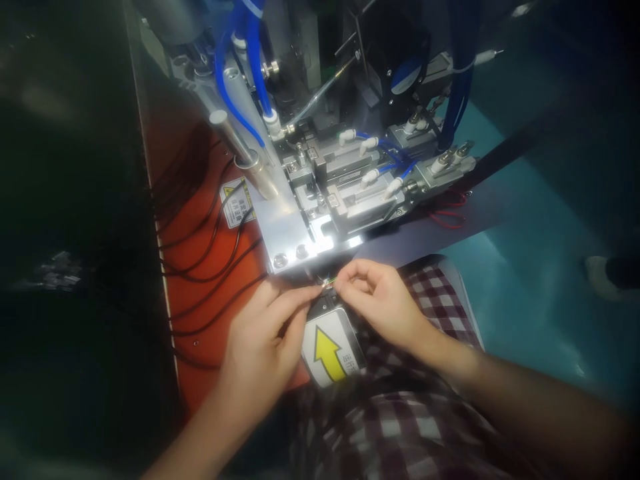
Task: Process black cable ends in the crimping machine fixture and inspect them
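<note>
Head view is showing the right hand (pixel 383 297) narrowly pinching a small greenish piece (pixel 332 281) just below frame centre, near the metal plate (pixel 285 230), left hand (pixel 265 327) reaching beside it, its grip unclear; handling seems underway, completion not showing.

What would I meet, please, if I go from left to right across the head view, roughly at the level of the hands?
Blurred shiny cluster, black cables, left hand, small piece at the fingertips, right hand, teal floor.
</note>
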{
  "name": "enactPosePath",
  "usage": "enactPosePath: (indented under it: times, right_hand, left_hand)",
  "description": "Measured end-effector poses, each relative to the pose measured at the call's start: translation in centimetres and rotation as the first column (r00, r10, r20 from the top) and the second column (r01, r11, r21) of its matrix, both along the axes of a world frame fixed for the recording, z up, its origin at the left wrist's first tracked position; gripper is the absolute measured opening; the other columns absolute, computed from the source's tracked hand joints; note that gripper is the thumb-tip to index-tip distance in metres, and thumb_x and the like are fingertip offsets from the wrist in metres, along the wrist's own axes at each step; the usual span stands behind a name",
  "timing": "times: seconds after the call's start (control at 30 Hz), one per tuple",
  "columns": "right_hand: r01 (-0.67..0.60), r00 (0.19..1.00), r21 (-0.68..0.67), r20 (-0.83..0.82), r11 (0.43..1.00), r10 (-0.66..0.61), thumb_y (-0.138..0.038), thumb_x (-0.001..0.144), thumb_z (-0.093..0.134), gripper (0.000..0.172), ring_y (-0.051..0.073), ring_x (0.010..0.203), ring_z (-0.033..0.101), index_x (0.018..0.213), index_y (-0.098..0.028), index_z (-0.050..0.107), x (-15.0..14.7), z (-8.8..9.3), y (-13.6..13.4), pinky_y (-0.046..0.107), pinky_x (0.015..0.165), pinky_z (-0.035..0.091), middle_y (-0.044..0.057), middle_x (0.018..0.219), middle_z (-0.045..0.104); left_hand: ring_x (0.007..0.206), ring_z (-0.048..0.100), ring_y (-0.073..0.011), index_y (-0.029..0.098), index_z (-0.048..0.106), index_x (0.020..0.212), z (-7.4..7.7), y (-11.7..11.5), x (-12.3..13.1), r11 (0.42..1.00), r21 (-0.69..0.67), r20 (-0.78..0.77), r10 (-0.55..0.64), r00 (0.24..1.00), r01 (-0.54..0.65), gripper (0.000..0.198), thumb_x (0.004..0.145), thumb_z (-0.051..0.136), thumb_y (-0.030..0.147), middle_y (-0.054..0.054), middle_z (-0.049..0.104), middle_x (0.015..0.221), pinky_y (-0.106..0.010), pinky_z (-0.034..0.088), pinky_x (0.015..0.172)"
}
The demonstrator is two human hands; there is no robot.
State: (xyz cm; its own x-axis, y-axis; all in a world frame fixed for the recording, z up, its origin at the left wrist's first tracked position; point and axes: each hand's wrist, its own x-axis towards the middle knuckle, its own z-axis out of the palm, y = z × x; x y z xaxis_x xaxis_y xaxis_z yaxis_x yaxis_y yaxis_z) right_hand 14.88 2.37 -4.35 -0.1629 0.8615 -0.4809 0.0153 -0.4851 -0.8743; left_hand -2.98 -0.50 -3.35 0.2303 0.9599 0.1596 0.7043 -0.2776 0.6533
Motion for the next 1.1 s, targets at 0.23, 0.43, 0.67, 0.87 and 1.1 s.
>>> enactPosePath:
  times: [0.23,0.43,0.67,0.87,1.1]
  right_hand:
    - [-0.016,1.000,0.022,0.026,1.000,0.015,-0.029,0.076,0.064,0.013,0.009,0.048,0.041,0.076,-0.016,0.061,0.65,-0.17,0.07,0.021,0.044,0.031,-0.005,0.054,0.049]
    - [-0.006,0.994,0.113,0.108,0.994,-0.006,-0.029,0.077,0.064,0.013,0.009,0.048,0.043,0.077,-0.016,0.063,0.72,-0.32,-0.15,0.022,0.046,0.034,-0.004,0.055,0.050]
    - [-0.022,0.983,0.257,0.184,0.966,-0.027,-0.024,0.078,0.064,0.008,0.009,0.050,0.045,0.077,-0.017,0.064,0.61,-0.76,-0.67,0.023,0.050,0.039,-0.004,0.055,0.051]
    - [-0.004,0.982,0.257,0.186,0.966,-0.045,-0.024,0.078,0.065,0.008,0.010,0.050,0.046,0.077,-0.017,0.064,0.55,-0.81,-0.57,0.022,0.049,0.039,-0.004,0.056,0.052]
    - [0.003,0.978,0.292,0.196,0.956,-0.063,-0.023,0.078,0.065,0.007,0.009,0.050,0.047,0.077,-0.016,0.065,0.54,-0.88,-0.62,0.022,0.049,0.040,-0.003,0.056,0.053]
  left_hand:
    - [0.075,0.057,-0.0116,0.024,0.069,0.105,-0.06,0.06,0.04,1.000,0.003,0.007,0.011,1.000,-0.011,0.026,0.086,0.057,0.011,0.000,0.058,0.083,-0.022,0.047,0.063]
    - [0.075,0.056,-0.0105,0.022,0.069,0.104,-0.03,0.06,0.11,1.000,0.015,0.013,0.004,1.000,-0.005,0.026,0.085,0.058,0.009,0.000,0.058,0.083,-0.020,0.046,0.064]
    - [0.076,0.057,-0.0105,0.022,0.069,0.104,-0.04,0.04,0.10,1.000,0.005,0.025,0.007,1.000,-0.007,0.026,0.085,0.058,0.009,0.000,0.058,0.083,-0.020,0.046,0.064]
    - [0.076,0.056,-0.0099,0.022,0.069,0.104,-0.08,0.08,0.11,1.000,0.008,0.024,0.008,1.000,-0.008,0.026,0.084,0.059,0.008,0.000,0.057,0.083,-0.020,0.046,0.064]
    - [0.075,0.056,-0.0102,0.022,0.069,0.104,-0.11,-0.04,0.09,1.000,-0.003,0.008,0.020,1.000,-0.020,0.025,0.085,0.058,0.009,0.001,0.057,0.081,-0.019,0.046,0.063]
